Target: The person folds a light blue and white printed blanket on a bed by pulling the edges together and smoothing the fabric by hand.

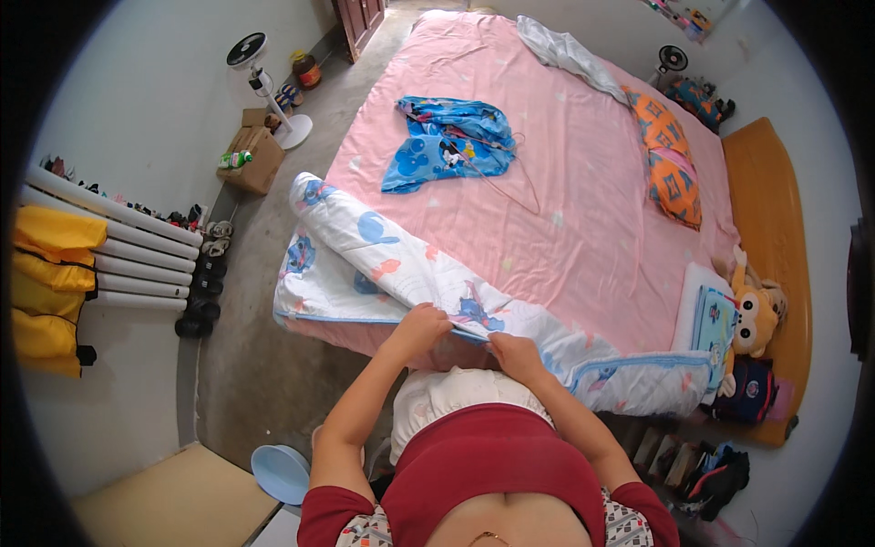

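A white quilt [372, 236] printed with blue and orange cartoon figures lies folded along the near side of the bed. My left hand [422, 325] grips its blue-piped edge, and my right hand [514, 352] pinches the same edge a short way to the right. The quilt's left part is doubled over in a loose roll, while its right end hangs partly over the bed's near edge. Beneath it spreads a pink bedsheet [560, 205]. A blue cartoon-print garment or cloth [458, 143] lies crumpled further back, with a thin looped cord or hanger beside it.
An orange patterned pillow [666, 164], a plush toy [752, 321] and folded blue cloth [711, 328] lie near the wooden headboard [779, 225]. On the floor stand a white fan [290, 130], a cardboard box [256, 161] and a blue basin [280, 472]. Shoes [202, 294] line the left wall.
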The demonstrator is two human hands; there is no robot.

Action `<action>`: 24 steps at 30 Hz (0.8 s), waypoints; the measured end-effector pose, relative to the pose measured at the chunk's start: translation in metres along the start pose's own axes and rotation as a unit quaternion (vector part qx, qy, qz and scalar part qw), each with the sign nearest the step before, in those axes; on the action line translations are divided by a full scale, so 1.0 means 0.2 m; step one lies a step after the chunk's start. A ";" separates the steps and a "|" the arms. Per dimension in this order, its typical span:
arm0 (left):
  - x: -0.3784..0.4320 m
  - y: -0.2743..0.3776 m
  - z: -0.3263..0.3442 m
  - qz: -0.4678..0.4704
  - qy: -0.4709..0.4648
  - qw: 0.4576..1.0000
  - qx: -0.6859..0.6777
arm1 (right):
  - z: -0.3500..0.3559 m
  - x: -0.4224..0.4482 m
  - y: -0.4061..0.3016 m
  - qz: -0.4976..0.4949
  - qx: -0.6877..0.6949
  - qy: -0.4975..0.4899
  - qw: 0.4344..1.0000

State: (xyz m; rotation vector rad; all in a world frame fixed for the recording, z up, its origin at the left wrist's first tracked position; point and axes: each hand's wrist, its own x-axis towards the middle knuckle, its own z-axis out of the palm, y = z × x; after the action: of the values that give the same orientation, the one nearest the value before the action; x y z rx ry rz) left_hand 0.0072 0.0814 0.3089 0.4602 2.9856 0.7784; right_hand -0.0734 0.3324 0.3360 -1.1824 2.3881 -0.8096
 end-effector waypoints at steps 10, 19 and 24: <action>-0.06 0.10 -0.10 -0.035 0.016 0.992 -0.122 | -0.01 -0.02 -0.03 0.002 0.003 -0.041 0.999; -0.04 0.06 -0.03 -0.015 0.031 0.990 -0.137 | 0.02 -0.04 -0.05 0.067 -0.001 -0.043 0.997; -0.02 0.03 -0.03 0.018 0.018 0.992 -0.126 | 0.04 0.03 -0.17 0.059 -0.028 -0.031 0.997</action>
State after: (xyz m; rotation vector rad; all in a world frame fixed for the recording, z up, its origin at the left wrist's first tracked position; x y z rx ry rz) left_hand 0.0119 0.0825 0.3163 0.4933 2.8599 1.1600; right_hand -0.0528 0.3087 0.3505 -1.0602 2.4171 -0.6634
